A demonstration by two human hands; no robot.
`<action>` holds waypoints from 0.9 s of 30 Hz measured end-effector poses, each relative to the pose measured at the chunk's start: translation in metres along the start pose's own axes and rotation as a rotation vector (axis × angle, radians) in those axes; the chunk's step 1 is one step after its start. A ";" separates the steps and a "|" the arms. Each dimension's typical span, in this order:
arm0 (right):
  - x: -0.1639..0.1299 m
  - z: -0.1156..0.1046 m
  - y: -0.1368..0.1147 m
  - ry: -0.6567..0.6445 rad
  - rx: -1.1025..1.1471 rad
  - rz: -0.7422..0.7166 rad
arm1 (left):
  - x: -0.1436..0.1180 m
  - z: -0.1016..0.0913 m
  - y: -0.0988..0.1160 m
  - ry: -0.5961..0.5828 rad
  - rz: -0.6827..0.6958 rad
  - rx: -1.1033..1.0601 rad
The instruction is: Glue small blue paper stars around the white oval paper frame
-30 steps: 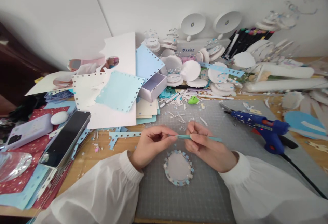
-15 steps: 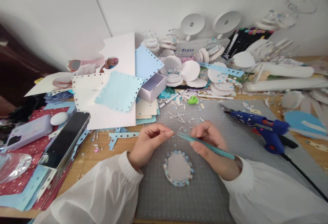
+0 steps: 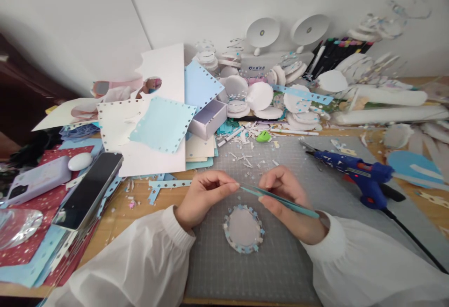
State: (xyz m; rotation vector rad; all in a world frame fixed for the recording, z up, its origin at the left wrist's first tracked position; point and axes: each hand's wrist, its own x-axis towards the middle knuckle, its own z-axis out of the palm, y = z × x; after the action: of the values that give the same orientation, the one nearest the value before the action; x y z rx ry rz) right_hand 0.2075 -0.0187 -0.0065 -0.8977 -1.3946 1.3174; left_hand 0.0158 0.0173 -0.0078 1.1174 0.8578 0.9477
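Two bare hands in loose white sleeves meet over a grey cutting mat (image 3: pixel 280 269). The right hand (image 3: pixel 291 201) grips teal tweezers (image 3: pixel 280 199) between thumb and fingers, the tips pointing left. The left hand (image 3: pixel 203 194) has thumb and forefinger pinched together right at those tips; what they pinch is too small to tell. Just below the hands, flat on the mat, lies a pale paper disc edged with blue and white stars (image 3: pixel 243 229). To the right, a blue hot glue gun (image 3: pixel 358 176) rests on the mat. To the left, a dark phone (image 3: pixel 87 190) lies on red starred paper. Behind, punched blue and white paper sheets (image 3: pixel 161 127) and stacked white discs (image 3: pixel 259 96) crowd the wooden table (image 3: pixel 140 204).
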 end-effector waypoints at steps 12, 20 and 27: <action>0.001 0.000 0.000 0.031 -0.007 0.021 | 0.000 0.002 0.003 -0.033 -0.003 0.048; 0.004 0.000 0.001 0.038 -0.008 0.050 | -0.001 0.002 0.003 -0.067 -0.018 0.050; 0.002 -0.002 0.001 0.013 0.020 0.072 | -0.001 0.001 0.004 -0.064 0.004 0.089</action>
State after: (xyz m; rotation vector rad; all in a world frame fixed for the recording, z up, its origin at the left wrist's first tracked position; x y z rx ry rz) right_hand 0.2086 -0.0167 -0.0070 -0.9493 -1.3472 1.3753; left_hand 0.0162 0.0167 -0.0038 1.2201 0.8523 0.8797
